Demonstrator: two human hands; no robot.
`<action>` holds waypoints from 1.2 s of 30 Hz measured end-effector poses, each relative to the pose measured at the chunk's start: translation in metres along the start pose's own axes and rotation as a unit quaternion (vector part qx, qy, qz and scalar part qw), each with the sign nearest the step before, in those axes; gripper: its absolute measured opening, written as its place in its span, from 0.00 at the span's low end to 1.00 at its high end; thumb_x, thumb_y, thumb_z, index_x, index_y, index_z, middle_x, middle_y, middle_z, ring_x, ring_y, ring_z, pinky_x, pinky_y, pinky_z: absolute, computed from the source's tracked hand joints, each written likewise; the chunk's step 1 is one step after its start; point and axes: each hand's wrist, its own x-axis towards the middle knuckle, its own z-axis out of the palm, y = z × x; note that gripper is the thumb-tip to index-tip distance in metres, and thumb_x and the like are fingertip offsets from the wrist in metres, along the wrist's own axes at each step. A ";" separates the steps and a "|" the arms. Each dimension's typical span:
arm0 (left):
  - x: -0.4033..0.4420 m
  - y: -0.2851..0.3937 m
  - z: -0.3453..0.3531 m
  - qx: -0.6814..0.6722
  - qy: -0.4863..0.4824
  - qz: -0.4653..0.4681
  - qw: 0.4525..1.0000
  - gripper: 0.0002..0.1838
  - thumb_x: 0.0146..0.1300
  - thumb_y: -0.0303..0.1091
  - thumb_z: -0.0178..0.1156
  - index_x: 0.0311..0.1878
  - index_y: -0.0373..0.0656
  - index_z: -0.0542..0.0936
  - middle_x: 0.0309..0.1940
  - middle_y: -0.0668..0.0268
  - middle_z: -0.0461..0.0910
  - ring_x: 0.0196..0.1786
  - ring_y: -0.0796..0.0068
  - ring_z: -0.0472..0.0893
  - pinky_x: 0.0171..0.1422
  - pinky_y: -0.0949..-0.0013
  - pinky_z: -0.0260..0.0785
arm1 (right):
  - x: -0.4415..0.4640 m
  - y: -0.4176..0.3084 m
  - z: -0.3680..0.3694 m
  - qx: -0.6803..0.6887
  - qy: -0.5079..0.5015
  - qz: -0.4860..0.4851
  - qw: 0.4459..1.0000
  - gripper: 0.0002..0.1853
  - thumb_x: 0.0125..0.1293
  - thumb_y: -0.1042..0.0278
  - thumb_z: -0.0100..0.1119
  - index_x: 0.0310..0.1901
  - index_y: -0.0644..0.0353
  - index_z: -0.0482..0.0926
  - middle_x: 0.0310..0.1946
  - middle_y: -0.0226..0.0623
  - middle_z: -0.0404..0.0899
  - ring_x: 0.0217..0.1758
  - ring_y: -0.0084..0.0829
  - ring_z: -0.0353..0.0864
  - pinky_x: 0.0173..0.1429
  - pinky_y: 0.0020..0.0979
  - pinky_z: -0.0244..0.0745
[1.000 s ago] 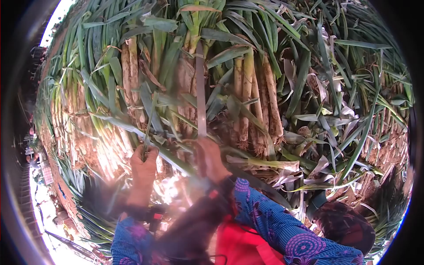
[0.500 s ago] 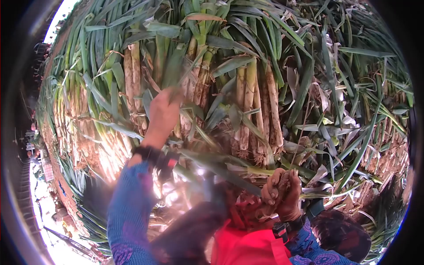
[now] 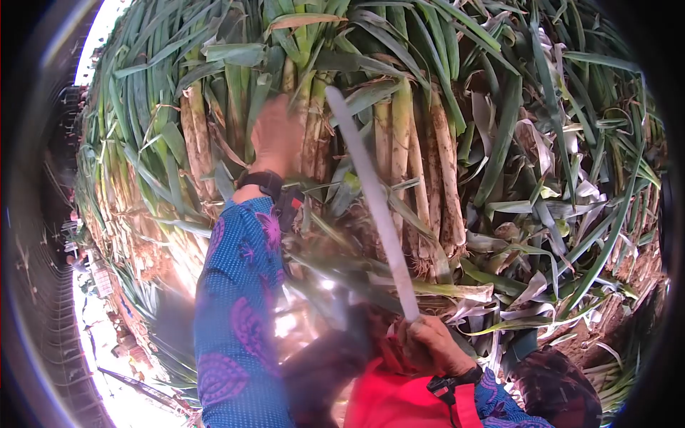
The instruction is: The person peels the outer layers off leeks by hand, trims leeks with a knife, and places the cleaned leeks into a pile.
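Note:
My left hand (image 3: 277,132) reaches over a bundle of leeks (image 3: 314,135) with green leaves and soil-marked pale stems. Motion smears its fingers, so whether they hold anything is hidden. Near my lap, my right hand (image 3: 432,346) is closed around the lower end of a long, flat, pale grey strip (image 3: 371,192). The strip looks stiff, like a blade, and slants up and left with its far end close to the leek stems. More leeks (image 3: 442,171) with stringy roots lie behind it.
Stacked leeks (image 3: 135,192) fill the left side. Loose leaves and dry husks (image 3: 531,207) are scattered at the right, over brown soil (image 3: 599,342). Red cloth (image 3: 414,396) covers my lap. A dark patterned knee (image 3: 553,385) shows at lower right.
My left hand has moved slightly up, toward the leek leaves. My right hand has shifted down and left, and the long grey strip now stands out from it; it was not visible before.

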 end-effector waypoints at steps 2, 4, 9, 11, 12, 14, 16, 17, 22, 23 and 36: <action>0.004 -0.006 0.000 0.011 -0.003 0.017 1.000 0.20 0.59 0.36 0.62 0.53 0.38 0.79 0.52 0.49 0.77 0.54 0.46 0.77 0.56 0.54 0.69 | 0.006 0.013 -0.004 -0.007 0.043 0.023 0.999 0.22 0.69 0.51 0.52 0.41 0.70 0.74 0.18 0.25 0.70 0.16 0.16 0.66 0.21 0.18 0.61; 0.007 -0.013 0.001 0.011 0.022 0.043 0.999 0.17 0.60 0.36 0.62 0.50 0.37 0.81 0.49 0.49 0.78 0.51 0.47 0.78 0.54 0.55 0.70 | 0.005 0.011 -0.005 0.008 0.011 0.033 0.999 0.22 0.70 0.53 0.52 0.44 0.71 0.73 0.19 0.25 0.70 0.17 0.15 0.66 0.21 0.18 0.61; 0.016 -0.030 0.012 -0.119 0.057 -0.032 0.991 0.18 0.61 0.40 0.62 0.46 0.33 0.82 0.36 0.45 0.81 0.42 0.50 0.83 0.47 0.57 0.73 | 0.001 0.015 -0.006 0.004 0.039 0.039 0.998 0.13 0.68 0.57 0.52 0.34 0.59 0.75 0.22 0.27 0.71 0.21 0.18 0.66 0.23 0.23 0.59; 0.021 -0.029 0.016 -0.099 0.095 -0.052 0.989 0.22 0.61 0.42 0.63 0.47 0.30 0.81 0.34 0.44 0.82 0.37 0.52 0.84 0.45 0.58 0.74 | -0.001 0.016 -0.005 0.008 0.030 0.022 0.999 0.15 0.69 0.56 0.51 0.35 0.60 0.76 0.22 0.28 0.72 0.20 0.19 0.65 0.22 0.23 0.58; 0.022 -0.030 0.017 -0.088 0.115 -0.062 0.988 0.23 0.60 0.43 0.64 0.47 0.28 0.80 0.33 0.43 0.82 0.35 0.52 0.85 0.44 0.59 0.75 | 0.000 0.019 -0.006 -0.003 0.028 0.015 0.999 0.17 0.69 0.54 0.51 0.37 0.63 0.75 0.20 0.29 0.72 0.18 0.19 0.66 0.22 0.23 0.60; 0.017 -0.018 0.012 -0.113 0.138 -0.060 0.982 0.19 0.59 0.43 0.62 0.35 0.32 0.81 0.33 0.40 0.80 0.40 0.38 0.78 0.48 0.53 0.69 | 0.002 0.025 -0.010 -0.025 0.023 0.001 0.999 0.24 0.69 0.50 0.51 0.42 0.70 0.74 0.18 0.31 0.71 0.16 0.21 0.68 0.22 0.21 0.64; 0.019 -0.023 0.012 -0.120 0.121 -0.055 0.984 0.18 0.59 0.42 0.62 0.37 0.32 0.82 0.35 0.41 0.80 0.41 0.38 0.78 0.49 0.54 0.70 | 0.001 0.025 -0.010 -0.033 0.027 -0.004 0.999 0.23 0.69 0.50 0.51 0.40 0.69 0.74 0.18 0.33 0.72 0.16 0.23 0.69 0.22 0.23 0.65; 0.019 -0.025 0.011 -0.141 0.098 -0.053 0.984 0.18 0.59 0.42 0.62 0.38 0.33 0.82 0.35 0.41 0.80 0.42 0.39 0.79 0.50 0.54 0.70 | 0.000 0.024 -0.009 -0.037 0.029 -0.007 0.999 0.22 0.69 0.51 0.50 0.38 0.68 0.74 0.18 0.34 0.72 0.16 0.24 0.70 0.22 0.23 0.66; 0.016 -0.038 0.009 -0.111 0.052 -0.026 0.992 0.14 0.64 0.36 0.61 0.48 0.38 0.83 0.29 0.59 0.84 0.31 0.77 0.83 0.36 0.71 0.71 | -0.002 0.023 -0.008 -0.001 0.053 0.000 0.999 0.22 0.68 0.51 0.51 0.36 0.67 0.75 0.17 0.36 0.72 0.17 0.25 0.71 0.23 0.25 0.67; 0.017 -0.039 0.012 -0.106 0.067 -0.032 0.992 0.14 0.64 0.36 0.61 0.48 0.38 0.83 0.28 0.59 0.84 0.29 0.78 0.82 0.35 0.71 0.71 | -0.002 0.023 -0.009 0.003 0.055 0.000 0.998 0.22 0.68 0.50 0.51 0.36 0.67 0.75 0.17 0.36 0.72 0.17 0.26 0.71 0.23 0.25 0.67; 0.018 -0.025 -0.002 -0.509 -0.044 -0.248 0.823 0.12 0.71 0.38 0.57 0.51 0.43 0.79 0.42 0.67 0.84 0.35 0.79 0.83 0.27 0.74 0.62 | -0.001 0.033 -0.014 0.009 0.062 -0.069 0.996 0.25 0.67 0.47 0.51 0.33 0.67 0.74 0.12 0.34 0.68 0.15 0.26 0.68 0.20 0.25 0.64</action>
